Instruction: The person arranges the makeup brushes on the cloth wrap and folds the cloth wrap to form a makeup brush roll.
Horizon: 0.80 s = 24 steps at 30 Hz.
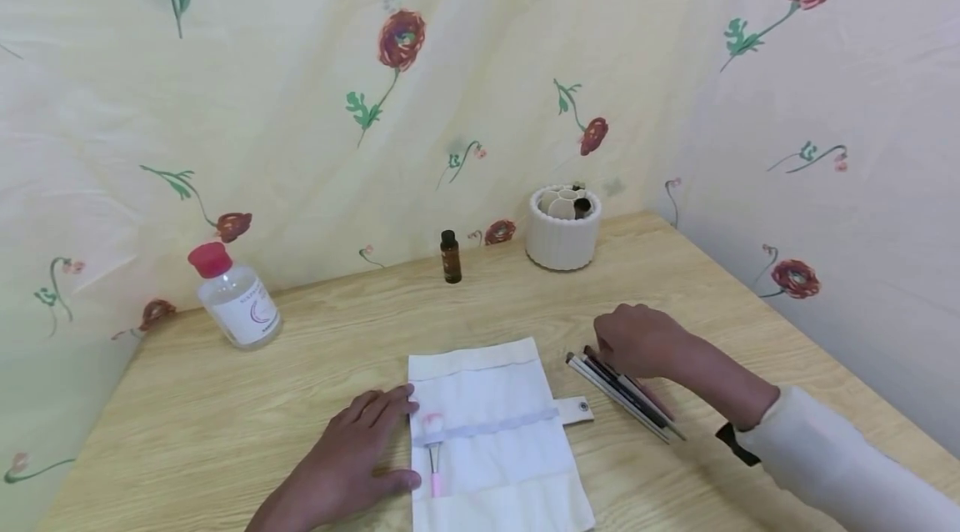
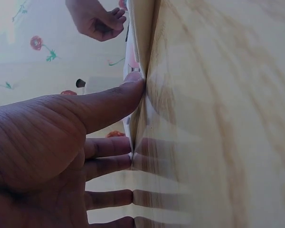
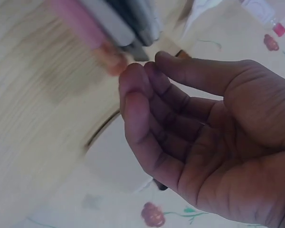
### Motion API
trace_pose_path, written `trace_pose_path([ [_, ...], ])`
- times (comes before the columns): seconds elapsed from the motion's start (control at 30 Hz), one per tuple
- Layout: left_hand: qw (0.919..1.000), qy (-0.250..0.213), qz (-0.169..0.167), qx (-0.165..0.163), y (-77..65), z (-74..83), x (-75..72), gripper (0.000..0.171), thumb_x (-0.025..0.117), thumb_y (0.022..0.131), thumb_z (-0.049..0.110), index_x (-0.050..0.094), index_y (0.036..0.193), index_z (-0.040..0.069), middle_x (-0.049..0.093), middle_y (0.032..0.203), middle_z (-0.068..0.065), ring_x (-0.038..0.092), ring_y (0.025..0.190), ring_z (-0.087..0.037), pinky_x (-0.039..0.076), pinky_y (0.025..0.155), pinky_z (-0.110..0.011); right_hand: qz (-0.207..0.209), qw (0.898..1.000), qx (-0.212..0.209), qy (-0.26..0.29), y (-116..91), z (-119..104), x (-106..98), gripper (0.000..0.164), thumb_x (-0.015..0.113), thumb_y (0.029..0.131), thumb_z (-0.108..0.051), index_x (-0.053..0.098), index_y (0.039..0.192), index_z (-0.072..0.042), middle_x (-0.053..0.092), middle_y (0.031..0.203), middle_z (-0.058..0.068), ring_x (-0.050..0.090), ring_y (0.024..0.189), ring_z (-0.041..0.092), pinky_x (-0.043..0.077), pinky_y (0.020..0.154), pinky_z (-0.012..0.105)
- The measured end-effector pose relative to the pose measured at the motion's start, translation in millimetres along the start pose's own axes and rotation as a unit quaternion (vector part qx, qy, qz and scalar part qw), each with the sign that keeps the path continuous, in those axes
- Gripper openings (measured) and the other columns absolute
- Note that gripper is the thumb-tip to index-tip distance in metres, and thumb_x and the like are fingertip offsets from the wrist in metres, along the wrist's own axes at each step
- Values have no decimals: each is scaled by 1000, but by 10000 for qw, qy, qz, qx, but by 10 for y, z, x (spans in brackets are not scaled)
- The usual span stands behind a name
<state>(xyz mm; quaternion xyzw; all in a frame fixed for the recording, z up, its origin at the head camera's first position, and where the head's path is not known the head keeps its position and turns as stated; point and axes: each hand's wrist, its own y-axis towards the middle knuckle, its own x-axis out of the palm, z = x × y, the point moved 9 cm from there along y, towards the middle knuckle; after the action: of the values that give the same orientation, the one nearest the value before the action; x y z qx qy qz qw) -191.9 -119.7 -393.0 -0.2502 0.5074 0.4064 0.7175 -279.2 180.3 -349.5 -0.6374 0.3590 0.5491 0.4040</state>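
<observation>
A white cloth brush roll with pockets lies unfolded on the table, its snap tab pointing right. In its left pocket sits a pink-handled brush with pale bristles. My left hand rests at the roll's left edge, fingers stretched out, thumb touching the border. To the right, several slim pen-like sticks in white, black and pink lie side by side. My right hand hovers at their far ends. In the right wrist view, its loosely curled fingertips come close to the stick ends, with nothing seen between thumb and fingers.
A clear bottle with a red cap stands at the back left. A small brown bottle and a white ribbed holder with divided compartments stand along the back, before a floral cloth. The table edge runs down the right.
</observation>
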Motion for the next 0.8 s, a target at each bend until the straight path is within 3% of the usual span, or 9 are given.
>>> trace_pose_path([
  [0.23,9998,94,147,27,0,11,-12,72,65,77,54,41,136,19,27,149,3,26,132,-26,27,97,-56,-251,9990,201,321,-27,200,141,12,63,87,-18,55,79,-14,51,69,-5,46,58,12,39,51,28],
  [0.57,9998,89,176,37,10,-10,-9,72,65,77,54,41,136,19,28,149,3,26,131,-25,27,97,-57,-358,9945,434,887,16,297,203,10,59,90,-19,59,85,-10,54,72,-3,49,59,11,41,52,28],
  [0.7,9997,98,212,41,19,-12,-16,71,66,77,53,42,134,19,28,148,3,27,131,-24,28,96,-57,265,9932,363,1076,121,322,35,12,57,92,-20,59,92,-8,57,76,-2,51,60,10,43,52,27],
  [0.8,9997,102,228,36,21,-12,-18,71,67,77,53,42,134,20,28,148,3,26,131,-22,29,95,-58,953,9857,240,1367,210,263,-175,13,57,92,-21,60,94,-8,58,76,-1,51,59,11,43,51,28],
])
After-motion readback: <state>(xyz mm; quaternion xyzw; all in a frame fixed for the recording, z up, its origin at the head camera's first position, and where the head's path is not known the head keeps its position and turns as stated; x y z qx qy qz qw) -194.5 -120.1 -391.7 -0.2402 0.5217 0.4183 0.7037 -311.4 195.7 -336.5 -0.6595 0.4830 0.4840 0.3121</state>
